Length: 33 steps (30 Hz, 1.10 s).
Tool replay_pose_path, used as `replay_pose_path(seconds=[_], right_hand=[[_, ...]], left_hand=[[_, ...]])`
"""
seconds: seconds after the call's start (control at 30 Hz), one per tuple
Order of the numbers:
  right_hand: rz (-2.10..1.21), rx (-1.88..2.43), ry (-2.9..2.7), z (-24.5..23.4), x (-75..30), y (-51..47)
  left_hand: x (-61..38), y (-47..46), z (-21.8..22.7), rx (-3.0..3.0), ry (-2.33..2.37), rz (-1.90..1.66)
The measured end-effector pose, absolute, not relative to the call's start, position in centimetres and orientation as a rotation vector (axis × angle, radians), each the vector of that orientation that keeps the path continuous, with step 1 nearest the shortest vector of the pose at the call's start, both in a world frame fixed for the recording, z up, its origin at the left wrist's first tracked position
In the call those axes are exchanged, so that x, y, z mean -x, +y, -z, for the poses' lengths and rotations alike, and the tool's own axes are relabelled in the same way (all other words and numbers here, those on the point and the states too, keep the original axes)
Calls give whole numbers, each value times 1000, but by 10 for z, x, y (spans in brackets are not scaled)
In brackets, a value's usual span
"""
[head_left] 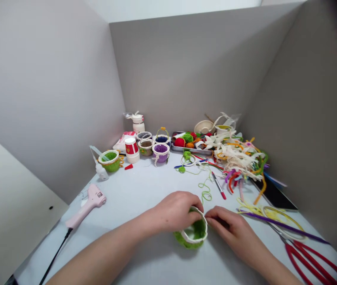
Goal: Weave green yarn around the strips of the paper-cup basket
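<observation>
A small green cup [189, 241] with a white braided rim is tilted over the near middle of the table, its opening facing up and to the right. My left hand [178, 209] grips it by the rim, thumb inside and fingers over the far edge. At the right side of that rim, my right hand [228, 223] is closed in a pinch; whatever lies between its fingertips is too small to make out. Thin green yarn [205, 192] trails loosely over the table just beyond both hands.
On the left lies a pink glue gun [87, 206], near a glue bottle [101, 173] and another green cup [110, 162]. Decorated cups [160, 153] and a tray [196, 150] of yarn balls stand behind. Rightward are a marker [218, 186], tangled strips [236, 156] and red-handled scissors [307, 257].
</observation>
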State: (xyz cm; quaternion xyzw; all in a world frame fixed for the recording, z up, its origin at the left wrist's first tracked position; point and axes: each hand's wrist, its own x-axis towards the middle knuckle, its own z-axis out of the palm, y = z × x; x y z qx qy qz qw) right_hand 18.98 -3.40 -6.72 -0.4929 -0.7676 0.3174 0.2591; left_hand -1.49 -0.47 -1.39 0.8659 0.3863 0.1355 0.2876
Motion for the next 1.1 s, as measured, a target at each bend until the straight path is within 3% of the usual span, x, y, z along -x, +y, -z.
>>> replay_pose_path(seconds=[1.1], right_hand=[[-848, 1253, -2054, 94, -187, -26]], left_hand=[[22, -3, 12, -2614, 1090, -120]])
